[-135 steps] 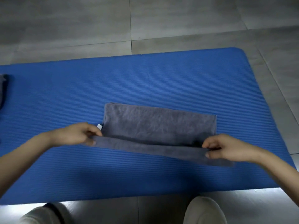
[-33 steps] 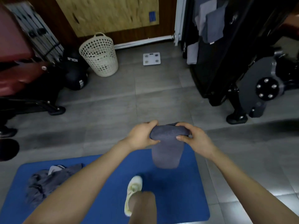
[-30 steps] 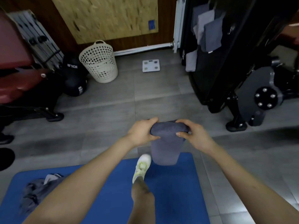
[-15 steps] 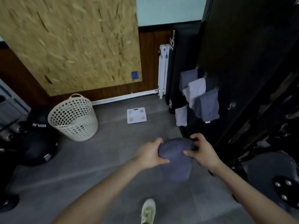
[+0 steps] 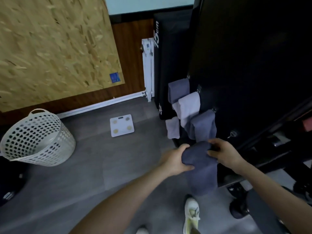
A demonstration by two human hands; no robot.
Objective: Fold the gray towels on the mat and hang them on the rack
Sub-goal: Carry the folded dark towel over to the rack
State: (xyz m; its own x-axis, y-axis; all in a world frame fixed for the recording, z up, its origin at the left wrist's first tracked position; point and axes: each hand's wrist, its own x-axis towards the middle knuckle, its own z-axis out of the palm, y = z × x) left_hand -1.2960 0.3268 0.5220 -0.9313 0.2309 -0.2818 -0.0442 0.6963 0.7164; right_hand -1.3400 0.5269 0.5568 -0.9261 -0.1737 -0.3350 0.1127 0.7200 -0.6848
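Gray towel [image 5: 200, 168] folded, held up at the rack [image 5: 219, 92], not hung yet.
Left hand [image 5: 175, 159] and right hand [image 5: 224, 154] each clamp one end of the fold, fingers curled round the cloth, so the doubled length drapes straight down and stays folded. It hangs in the air just below the towels already hung [image 5: 202, 127], near what looks like a free hook [image 5: 233, 134], likely the target.

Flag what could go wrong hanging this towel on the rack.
The folded towel hangs loose below the left grip and right grip; its fold may slip open.
The hung gray towel is just above it and could get knocked off.
The free hook is small against the black panel, easy to miss.
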